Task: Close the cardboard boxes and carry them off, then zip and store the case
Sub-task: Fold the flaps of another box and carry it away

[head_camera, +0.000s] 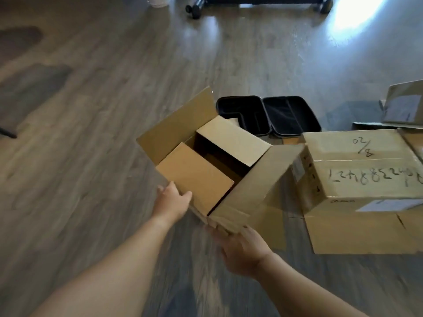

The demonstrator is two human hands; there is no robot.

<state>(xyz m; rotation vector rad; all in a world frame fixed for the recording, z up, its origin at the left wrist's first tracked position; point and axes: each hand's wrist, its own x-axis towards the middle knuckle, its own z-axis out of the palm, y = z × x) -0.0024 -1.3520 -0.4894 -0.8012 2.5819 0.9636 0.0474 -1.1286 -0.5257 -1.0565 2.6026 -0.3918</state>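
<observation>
Your left hand (173,200) presses straight fingers against the near flap of the open cardboard box (203,165); your right hand (243,249) touches its near corner, fingers relaxed, holding nothing. The box sits on the wooden floor (91,110). At one o'clock lies the unzipped black case (267,115); at three o'clock, closed boxes (361,179) stacked.

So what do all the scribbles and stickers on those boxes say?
"02/8": black marker on top of the closed cardboard box.
A long marker number on the same box, upside down, roughly "1248822401"; I'm unsure of the digits.
White label on that box's end: too blurred to read.
White label on the box below: too blurred to read.
Open cardboard box: no writing visible.
</observation>
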